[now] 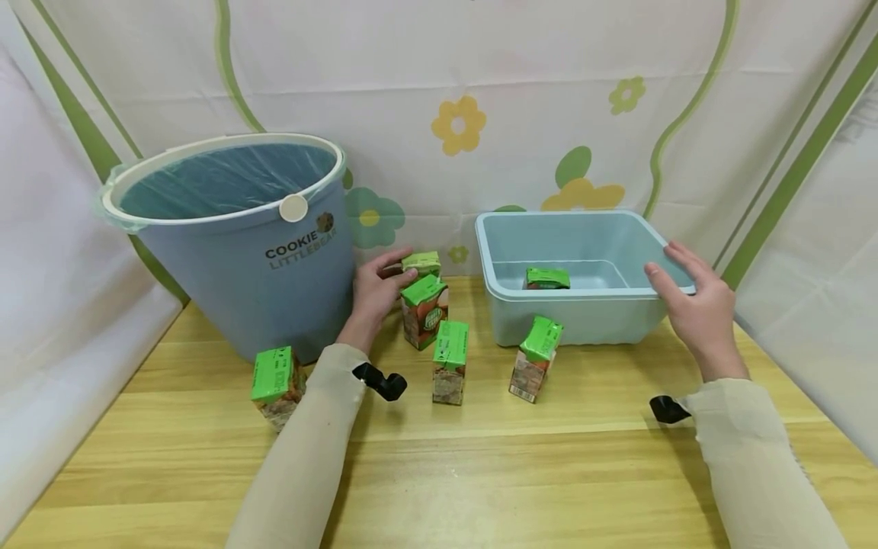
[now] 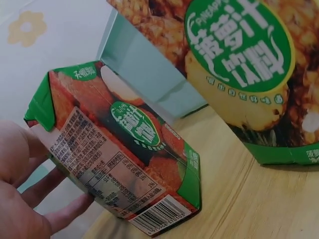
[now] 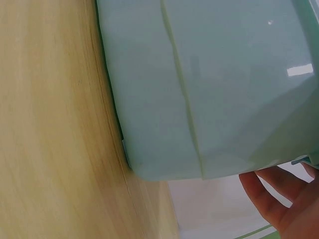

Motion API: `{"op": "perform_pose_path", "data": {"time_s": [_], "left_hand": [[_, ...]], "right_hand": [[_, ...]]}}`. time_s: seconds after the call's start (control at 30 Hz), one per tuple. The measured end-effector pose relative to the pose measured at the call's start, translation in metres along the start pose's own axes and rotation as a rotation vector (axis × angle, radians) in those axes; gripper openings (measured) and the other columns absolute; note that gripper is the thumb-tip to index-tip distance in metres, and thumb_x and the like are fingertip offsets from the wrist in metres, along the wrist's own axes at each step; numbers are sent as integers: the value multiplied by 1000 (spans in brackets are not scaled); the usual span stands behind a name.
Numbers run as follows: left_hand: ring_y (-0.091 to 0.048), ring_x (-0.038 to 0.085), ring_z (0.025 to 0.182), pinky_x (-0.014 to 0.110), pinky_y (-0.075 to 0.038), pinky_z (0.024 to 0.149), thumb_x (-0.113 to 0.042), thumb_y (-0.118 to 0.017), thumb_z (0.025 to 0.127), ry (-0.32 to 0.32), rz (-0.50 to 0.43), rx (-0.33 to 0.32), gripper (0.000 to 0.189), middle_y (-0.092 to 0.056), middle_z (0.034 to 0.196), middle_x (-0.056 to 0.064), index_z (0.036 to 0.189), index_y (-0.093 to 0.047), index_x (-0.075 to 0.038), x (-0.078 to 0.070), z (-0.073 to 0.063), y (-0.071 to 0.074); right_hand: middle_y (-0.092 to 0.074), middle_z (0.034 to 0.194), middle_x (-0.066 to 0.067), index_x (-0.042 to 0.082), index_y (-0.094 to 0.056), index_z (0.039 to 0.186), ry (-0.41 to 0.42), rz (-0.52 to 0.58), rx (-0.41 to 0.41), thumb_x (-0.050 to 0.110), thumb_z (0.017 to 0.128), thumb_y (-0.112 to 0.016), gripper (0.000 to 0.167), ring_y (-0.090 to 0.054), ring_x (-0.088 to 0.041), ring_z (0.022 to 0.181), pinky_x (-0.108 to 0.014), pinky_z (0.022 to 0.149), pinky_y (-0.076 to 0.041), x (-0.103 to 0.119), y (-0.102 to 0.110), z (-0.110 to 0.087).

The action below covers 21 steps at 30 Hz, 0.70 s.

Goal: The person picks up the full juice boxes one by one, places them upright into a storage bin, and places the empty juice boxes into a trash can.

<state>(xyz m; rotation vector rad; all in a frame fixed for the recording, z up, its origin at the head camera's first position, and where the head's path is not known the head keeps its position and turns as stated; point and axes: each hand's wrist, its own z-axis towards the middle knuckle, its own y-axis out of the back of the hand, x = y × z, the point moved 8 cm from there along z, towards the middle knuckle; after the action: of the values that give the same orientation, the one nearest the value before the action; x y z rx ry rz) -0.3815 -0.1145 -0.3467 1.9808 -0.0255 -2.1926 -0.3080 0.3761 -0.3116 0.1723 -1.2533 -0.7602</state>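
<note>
My left hand (image 1: 376, 296) is at the rearmost juice carton (image 1: 422, 263), thumb in front and fingers behind, pinching it near its green top. In the left wrist view, that carton (image 2: 119, 144) shows a barcode, with fingers along its side. Just in front stands another juice carton (image 1: 424, 309), its pineapple label facing the left wrist camera. My right hand (image 1: 703, 311) grips the right rim of a light-blue plastic basin (image 1: 569, 316), thumb over the edge. The right wrist view shows fingers (image 3: 271, 194) against the basin's outer wall. One green-topped carton (image 1: 547, 278) is inside the basin.
A blue bucket (image 1: 254, 274) with a plastic liner stands at the left. Further juice cartons stand on the wooden table (image 1: 494, 480): one near the middle (image 1: 450, 362), a tilted-looking carton (image 1: 535, 358) before the basin, and a carton (image 1: 277, 385) beside my left forearm. A flowered curtain hangs behind.
</note>
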Motion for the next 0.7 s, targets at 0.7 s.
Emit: {"op": "perform_pose_path", "data": {"time_s": [0.7], "left_hand": [[-65,20,122,41,-58,98,-22,-78,98,-112,28,-173,27,-69,140,-5,124,-80,-29,-53,-5,9]], "right_hand": [[-35,173,12,21,-47,162,5,7,-9,51,104,-60,67,-23,-23,166,-59,133,-17,-2,0,-1]]}}
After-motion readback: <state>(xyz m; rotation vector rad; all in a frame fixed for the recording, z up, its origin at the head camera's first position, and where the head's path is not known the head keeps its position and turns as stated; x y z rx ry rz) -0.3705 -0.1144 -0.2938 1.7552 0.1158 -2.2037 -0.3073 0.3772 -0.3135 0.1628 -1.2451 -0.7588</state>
